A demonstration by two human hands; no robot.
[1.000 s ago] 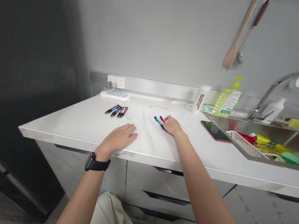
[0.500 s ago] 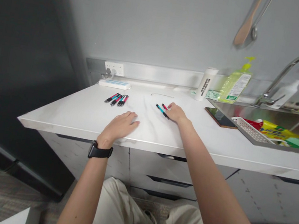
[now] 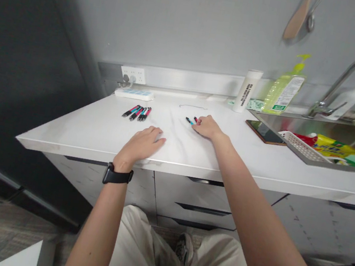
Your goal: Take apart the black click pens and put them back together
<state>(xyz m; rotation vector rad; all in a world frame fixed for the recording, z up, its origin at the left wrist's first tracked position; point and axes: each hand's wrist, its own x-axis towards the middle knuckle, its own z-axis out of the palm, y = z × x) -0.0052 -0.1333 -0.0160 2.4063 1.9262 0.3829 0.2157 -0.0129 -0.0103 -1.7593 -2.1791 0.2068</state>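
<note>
My right hand (image 3: 208, 126) has its fingers closed at a blue-green pen (image 3: 189, 120) lying on the white countertop. The hand hides the pen's near end. Beside it, the black tip of a pink pen (image 3: 195, 119) shows, with the rest under my fingers. My left hand (image 3: 144, 142) rests palm down near the counter's front edge, fingers stretched and thumb apart, holding nothing. A little beyond it lies a group of several pink and blue-green pens (image 3: 137, 112) with black ends, side by side.
A power strip (image 3: 134, 94) lies at the back, below a wall socket (image 3: 133, 74). To the right are a white bottle (image 3: 247, 91), a green pump bottle (image 3: 284, 93), a phone (image 3: 264, 133) and a sink with a white basket (image 3: 301, 144). A thin dark strand (image 3: 193, 106) lies behind the pens.
My right hand has shifted from the pink pen onto the blue-green pen and now covers its near end. The left hand stays in place; the camera view has tilted slightly.
</note>
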